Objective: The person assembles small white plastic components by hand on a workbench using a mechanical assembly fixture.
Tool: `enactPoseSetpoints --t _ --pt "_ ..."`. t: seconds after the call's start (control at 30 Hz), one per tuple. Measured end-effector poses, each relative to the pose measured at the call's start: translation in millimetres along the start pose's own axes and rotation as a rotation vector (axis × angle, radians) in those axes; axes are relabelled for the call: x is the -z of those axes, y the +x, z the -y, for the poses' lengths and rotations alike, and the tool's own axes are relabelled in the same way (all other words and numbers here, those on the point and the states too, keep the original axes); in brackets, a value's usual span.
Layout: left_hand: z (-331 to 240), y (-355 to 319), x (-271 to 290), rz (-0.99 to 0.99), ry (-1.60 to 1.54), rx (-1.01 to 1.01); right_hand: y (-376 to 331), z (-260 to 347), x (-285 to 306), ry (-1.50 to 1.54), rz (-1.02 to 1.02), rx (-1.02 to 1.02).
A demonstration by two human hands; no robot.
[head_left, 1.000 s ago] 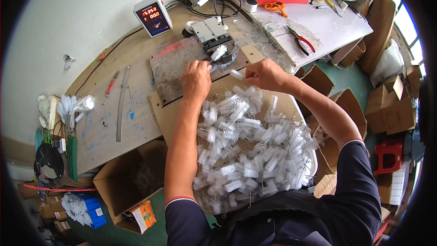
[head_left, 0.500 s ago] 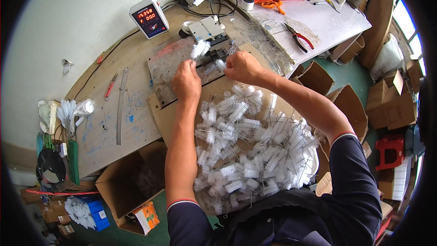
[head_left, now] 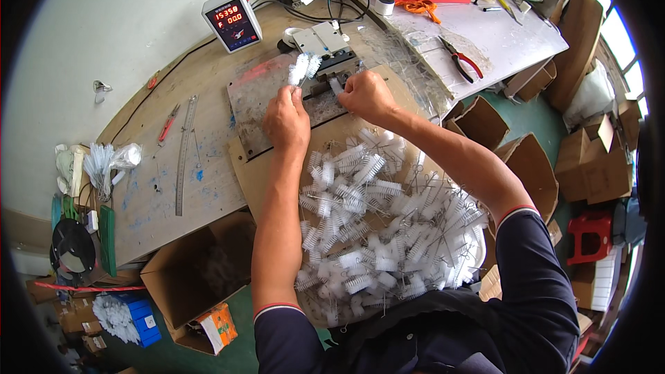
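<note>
My left hand (head_left: 287, 121) is closed around the stems of white-bristled wire brushes (head_left: 299, 69), whose heads stick up above my fingers. Just to the right, my right hand (head_left: 369, 98) pinches another small white brush (head_left: 337, 86) at the jaws of a small metal machine (head_left: 320, 39). The fingertips partly hide where this brush meets the machine. Under both hands lies a worn metal base plate (head_left: 258, 107). Closer to my body, a large heap of white wire brushes (head_left: 374, 235) with looped stems fills the space between my forearms.
A counter box (head_left: 233, 19) with a red display stands behind the plate. Left lie a steel ruler (head_left: 185, 159) and a red-handled cutter (head_left: 168, 125). Red-handled pliers (head_left: 460, 59) rest on the white board at right. An open carton (head_left: 197, 270) is below the table edge.
The brush heads above my left hand have spread apart and now show as two. My right hand has shifted slightly toward the machine's jaws with its brush. The whole view has moved a little.
</note>
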State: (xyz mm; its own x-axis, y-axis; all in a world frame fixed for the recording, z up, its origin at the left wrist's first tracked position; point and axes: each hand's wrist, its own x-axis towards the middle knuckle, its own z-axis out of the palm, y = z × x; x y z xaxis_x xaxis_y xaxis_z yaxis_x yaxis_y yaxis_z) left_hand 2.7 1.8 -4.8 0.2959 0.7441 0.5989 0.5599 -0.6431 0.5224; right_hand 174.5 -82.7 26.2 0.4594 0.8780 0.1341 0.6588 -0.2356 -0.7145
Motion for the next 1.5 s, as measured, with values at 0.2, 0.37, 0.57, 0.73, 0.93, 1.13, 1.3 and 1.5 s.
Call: enactPoseSetpoints --t 0.2,0.37,0.57,0.73,0.93,1.13,1.3,1.5 --pt "-12.6 -0.3 1.5 -0.015 0.064 -0.012 1.3 -0.3 4.4 0.122 0.051 -0.034" --pt "-7.0 -0.7 -2.9 0.058 -0.046 -0.079 -7.2 5.6 38.6 0.176 0.306 -0.050" --pt "-7.0 2.3 -5.6 0.065 -0.090 -0.137 -36.1 -3.0 83.1 -0.104 0.587 0.186" --pt "-7.7 2.8 -8.8 0.063 -0.106 -0.163 -45.6 -3.4 76.5 -0.236 0.609 0.180" --pt "-9.6 0.2 -6.6 0.066 -0.099 -0.232 -42.2 -6.0 65.7 -0.130 0.536 0.158" --pt "-11.1 -0.8 -3.7 0.105 -0.009 -0.256 -44.5 -10.0 59.4 0.060 0.227 0.049" --pt "-18.9 -0.2 0.9 0.197 0.102 -0.302 -48.9 3.6 56.2 -0.309 0.302 0.211" --pt "-18.2 -1.0 -3.1 0.245 0.181 -0.258 -37.3 2.0 45.1 -0.325 0.320 0.175"
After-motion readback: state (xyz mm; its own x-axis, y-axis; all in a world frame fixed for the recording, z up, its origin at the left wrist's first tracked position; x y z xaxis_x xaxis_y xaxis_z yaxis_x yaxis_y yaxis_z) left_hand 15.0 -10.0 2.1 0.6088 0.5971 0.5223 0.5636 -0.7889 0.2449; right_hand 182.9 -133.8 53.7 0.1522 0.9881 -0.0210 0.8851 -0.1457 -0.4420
